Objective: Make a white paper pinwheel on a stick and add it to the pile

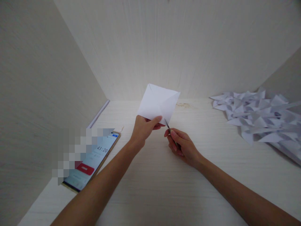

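A square sheet of white paper (pixel 156 100) with diagonal creases is held up above the table, tilted in the middle of the view. My left hand (pixel 147 128) pinches its lower edge, thumb on top and fingers beneath. My right hand (pixel 184 144) is closed around a small pair of scissors (pixel 167 125). The blades point up and left, at the paper's lower right corner. Whether they have cut into it, I cannot tell. My fingers hide most of the scissors' handles.
A heap of folded white paper pinwheel shapes (pixel 261 116) lies at the right, with flat sheets under its front edge. To the left a phone (pixel 98 160) showing a timer rests on the white table (pixel 141 194). Pale panels (pixel 164 47) rise at the back and sides.
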Motion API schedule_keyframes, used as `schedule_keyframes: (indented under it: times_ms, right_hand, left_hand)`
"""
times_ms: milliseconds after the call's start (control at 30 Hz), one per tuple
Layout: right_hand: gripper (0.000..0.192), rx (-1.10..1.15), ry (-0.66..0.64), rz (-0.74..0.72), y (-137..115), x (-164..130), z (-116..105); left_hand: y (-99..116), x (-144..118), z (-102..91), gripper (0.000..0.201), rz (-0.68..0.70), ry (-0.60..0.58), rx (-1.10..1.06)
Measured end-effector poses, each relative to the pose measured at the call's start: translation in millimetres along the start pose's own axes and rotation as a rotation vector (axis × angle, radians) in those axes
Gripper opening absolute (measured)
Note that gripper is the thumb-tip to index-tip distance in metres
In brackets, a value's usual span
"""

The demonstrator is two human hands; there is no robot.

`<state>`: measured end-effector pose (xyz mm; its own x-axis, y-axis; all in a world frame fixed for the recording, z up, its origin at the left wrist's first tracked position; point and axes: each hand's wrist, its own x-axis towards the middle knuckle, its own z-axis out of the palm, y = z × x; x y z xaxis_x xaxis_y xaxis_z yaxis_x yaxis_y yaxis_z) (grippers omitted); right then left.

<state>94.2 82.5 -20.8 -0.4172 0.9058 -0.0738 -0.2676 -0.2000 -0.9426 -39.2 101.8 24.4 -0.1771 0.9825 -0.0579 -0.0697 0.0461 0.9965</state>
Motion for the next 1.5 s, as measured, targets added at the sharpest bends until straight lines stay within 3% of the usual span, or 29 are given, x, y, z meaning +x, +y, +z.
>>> schedule_keyframes:
  times_ms: [1500]
  right_hand:
    - [0.024, -0.017, 0.01, -0.008, 0.6, -0.6, 0.0]
  left_hand:
    - [0.5, 1.5, -2.2, 0.016, -0.007, -0.011, -0.028]
